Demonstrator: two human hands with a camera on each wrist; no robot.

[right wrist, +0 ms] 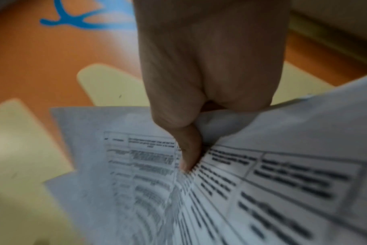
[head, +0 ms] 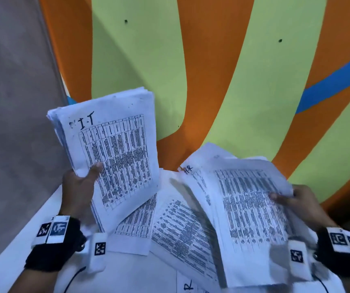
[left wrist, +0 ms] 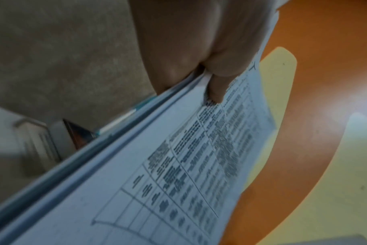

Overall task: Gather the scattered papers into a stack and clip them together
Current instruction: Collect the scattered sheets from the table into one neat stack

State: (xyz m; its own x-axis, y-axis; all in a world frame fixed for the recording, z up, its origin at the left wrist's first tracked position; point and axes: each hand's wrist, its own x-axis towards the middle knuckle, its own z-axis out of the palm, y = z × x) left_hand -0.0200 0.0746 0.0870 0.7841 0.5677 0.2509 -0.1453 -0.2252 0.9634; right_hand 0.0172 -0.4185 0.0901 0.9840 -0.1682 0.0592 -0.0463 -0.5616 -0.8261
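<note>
My left hand (head: 81, 182) grips a thick stack of printed sheets (head: 115, 149) marked "I.T", lifted off the table, thumb (left wrist: 216, 89) on top of the stack (left wrist: 157, 174). My right hand (head: 296, 199) pinches a second bundle of printed papers (head: 250, 208) by its right edge, thumb (right wrist: 189, 152) pressed on the top page (right wrist: 262, 182); this bundle is raised and blurred. Between them, loose printed sheets (head: 170, 225) lie fanned on the white table (head: 17, 248). No clip is visible.
The white table's left edge runs diagonally at lower left. Beyond it is a floor (head: 222, 60) painted in orange, green and blue, and a grey surface (head: 11, 102) at left. A black cable (head: 74, 275) trails near the left wrist.
</note>
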